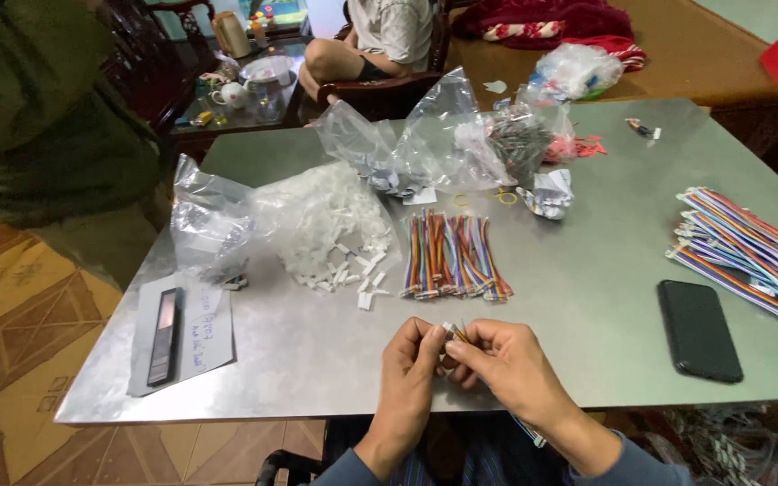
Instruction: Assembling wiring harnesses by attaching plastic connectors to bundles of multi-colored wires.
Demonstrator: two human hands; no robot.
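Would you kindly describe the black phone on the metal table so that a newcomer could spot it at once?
Start at the grey metal table and look to its near right side, to the right of the person's right hand. There, just below the stack of finished rainbow ribbon cables, lies the phone. It is a plain black slab, flat and screen dark, unlike the colourful striped cables beside it.

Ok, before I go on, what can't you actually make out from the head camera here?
- Small white piece pinched between the left hand and right hand: fingers cover most of it, too small to tell its shape.
- Bag contents: blurred behind crumpled plastic.
- Finished cable stack: cut off by the right edge.
- Paper sheet: partly under the dark flat device.
- Both forearms: cut off by the bottom edge.
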